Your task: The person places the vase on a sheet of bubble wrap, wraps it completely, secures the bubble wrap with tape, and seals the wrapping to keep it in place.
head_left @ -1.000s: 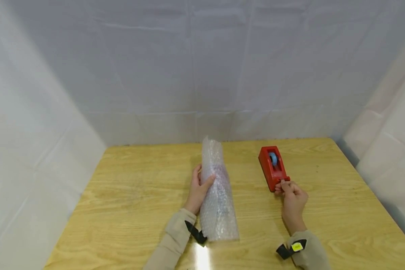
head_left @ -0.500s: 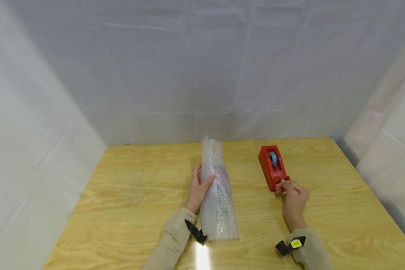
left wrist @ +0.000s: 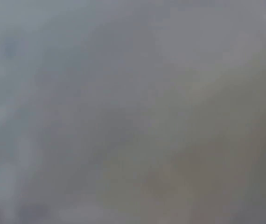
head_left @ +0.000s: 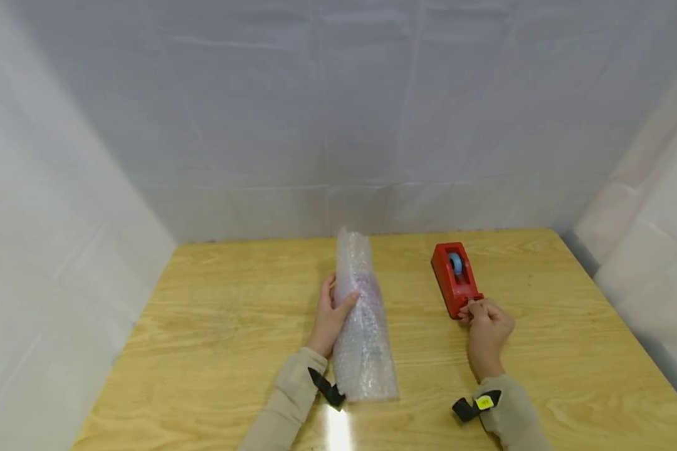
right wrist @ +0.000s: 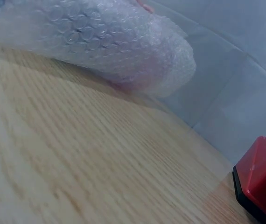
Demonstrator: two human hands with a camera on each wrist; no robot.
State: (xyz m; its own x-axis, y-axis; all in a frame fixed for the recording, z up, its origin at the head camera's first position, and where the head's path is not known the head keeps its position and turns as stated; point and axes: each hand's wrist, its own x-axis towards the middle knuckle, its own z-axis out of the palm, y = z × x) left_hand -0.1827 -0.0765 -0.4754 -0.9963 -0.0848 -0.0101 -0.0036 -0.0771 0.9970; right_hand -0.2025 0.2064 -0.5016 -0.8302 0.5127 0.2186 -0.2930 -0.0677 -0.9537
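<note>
A long bundle rolled in clear bubble wrap [head_left: 367, 351] lies lengthwise at the middle of the table, something purplish showing through it. My left hand [head_left: 328, 322] holds this bundle from its left side, thumb on top, other fingers partly hidden behind. To the right stands a red tape dispenser [head_left: 448, 279] with a blue-cored tape roll [head_left: 456, 264]. At its near, cutting end my right hand [head_left: 489, 329] pinches the tape end between thumb and fingers; the clear strip itself is barely visible. The right wrist view shows the dispenser [right wrist: 259, 182] and fingertips at its edge.
The wooden table [head_left: 225, 351] ends at a white sheet wall [head_left: 271, 213] behind, with more sheeting on both sides. Black straps sit around both sleeves. Everything in the left wrist view is a grey blur.
The right wrist and sleeve have shifted slightly to the left while the fingers stay at the dispenser's near end. The left hand and the bubble-wrapped bundle look still.
</note>
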